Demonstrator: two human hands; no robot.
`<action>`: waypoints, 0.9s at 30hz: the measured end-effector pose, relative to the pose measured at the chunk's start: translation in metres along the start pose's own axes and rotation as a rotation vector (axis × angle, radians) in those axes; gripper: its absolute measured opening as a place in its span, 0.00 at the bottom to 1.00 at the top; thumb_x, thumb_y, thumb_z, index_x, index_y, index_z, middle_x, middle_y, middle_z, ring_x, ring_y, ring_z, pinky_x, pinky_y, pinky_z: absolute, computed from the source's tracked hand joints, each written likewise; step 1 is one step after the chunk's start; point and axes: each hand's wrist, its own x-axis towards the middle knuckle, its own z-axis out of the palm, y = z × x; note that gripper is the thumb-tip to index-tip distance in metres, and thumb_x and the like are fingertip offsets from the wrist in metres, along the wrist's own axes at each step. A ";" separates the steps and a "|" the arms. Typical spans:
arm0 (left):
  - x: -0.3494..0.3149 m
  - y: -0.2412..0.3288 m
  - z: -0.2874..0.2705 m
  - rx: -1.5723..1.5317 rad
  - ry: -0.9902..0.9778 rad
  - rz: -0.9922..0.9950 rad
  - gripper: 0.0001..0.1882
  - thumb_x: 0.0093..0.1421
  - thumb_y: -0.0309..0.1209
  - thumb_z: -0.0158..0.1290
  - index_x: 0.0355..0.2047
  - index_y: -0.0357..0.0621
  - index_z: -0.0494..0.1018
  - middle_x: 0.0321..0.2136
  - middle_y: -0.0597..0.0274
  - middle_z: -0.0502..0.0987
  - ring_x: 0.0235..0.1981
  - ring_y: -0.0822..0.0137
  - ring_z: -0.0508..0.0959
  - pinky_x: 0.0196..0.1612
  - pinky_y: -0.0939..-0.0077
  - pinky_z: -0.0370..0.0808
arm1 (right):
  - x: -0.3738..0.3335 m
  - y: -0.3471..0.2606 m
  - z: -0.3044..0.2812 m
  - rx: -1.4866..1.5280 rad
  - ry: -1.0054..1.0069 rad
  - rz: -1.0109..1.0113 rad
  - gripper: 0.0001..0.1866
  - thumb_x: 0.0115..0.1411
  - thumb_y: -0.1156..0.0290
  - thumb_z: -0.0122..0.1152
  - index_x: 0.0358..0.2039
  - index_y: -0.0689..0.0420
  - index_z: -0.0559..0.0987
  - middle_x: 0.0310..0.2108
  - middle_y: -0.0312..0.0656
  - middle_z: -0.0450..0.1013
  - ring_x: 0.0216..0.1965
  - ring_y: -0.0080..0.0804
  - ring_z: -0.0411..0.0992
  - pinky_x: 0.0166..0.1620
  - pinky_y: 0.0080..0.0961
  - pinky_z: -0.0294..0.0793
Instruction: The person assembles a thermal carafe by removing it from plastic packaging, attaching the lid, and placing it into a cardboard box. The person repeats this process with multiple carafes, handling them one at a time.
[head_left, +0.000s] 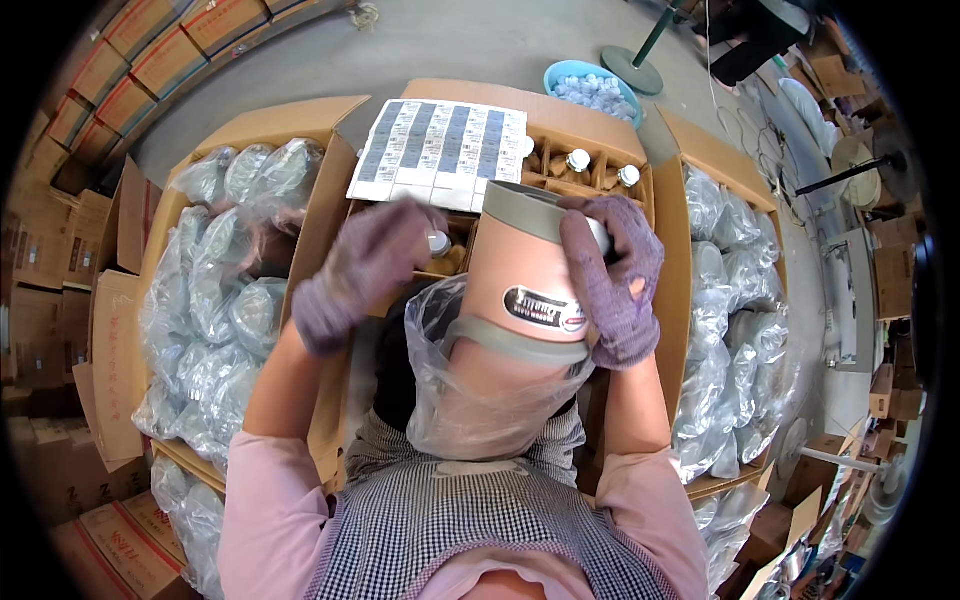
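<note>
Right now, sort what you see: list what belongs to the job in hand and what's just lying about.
Belonging, it seems:
- peach container, right hand against it
- clear plastic bag around its lower part
- probably the printed sheet and bagged items in the left carton

Apparently just lying about:
- green stand base
- pale cord
- blue basin, role unclear

Out past the right fingers (581,262), there's a blue basin (551,77) piled with pale pieces, sitting on the grey floor (480,50) just beside the round green base (632,72) of a stand, and a person (752,42) in dark trousers is farther off, right of those fingers. Swing well left of the left fingers (408,225) and it's cartons (170,66) stacked in rows, while far ahead a pale tangle of cord (366,15) lies on the floor!
</note>
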 end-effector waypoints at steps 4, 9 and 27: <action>-0.028 0.007 0.048 0.608 0.114 0.296 0.09 0.58 0.24 0.58 0.39 0.37 0.72 0.28 0.56 0.75 0.27 0.64 0.78 0.32 0.72 0.74 | -0.003 -0.007 0.002 0.018 0.002 0.005 0.09 0.52 0.70 0.67 0.29 0.62 0.80 0.27 0.45 0.76 0.30 0.44 0.74 0.40 0.37 0.71; -0.026 0.001 0.058 0.592 0.046 0.331 0.08 0.59 0.26 0.59 0.36 0.37 0.72 0.27 0.55 0.75 0.26 0.59 0.77 0.30 0.71 0.73 | -0.009 -0.015 -0.006 0.024 0.010 0.038 0.09 0.54 0.70 0.67 0.29 0.63 0.80 0.27 0.46 0.76 0.30 0.43 0.74 0.39 0.35 0.72; -0.060 -0.002 0.055 0.808 -0.042 1.077 0.21 0.56 0.48 0.63 0.37 0.43 0.75 0.27 0.65 0.76 0.22 0.67 0.76 0.25 0.75 0.74 | -0.015 -0.007 -0.019 0.025 -0.043 0.179 0.10 0.55 0.71 0.65 0.32 0.65 0.79 0.33 0.48 0.77 0.36 0.38 0.75 0.44 0.31 0.72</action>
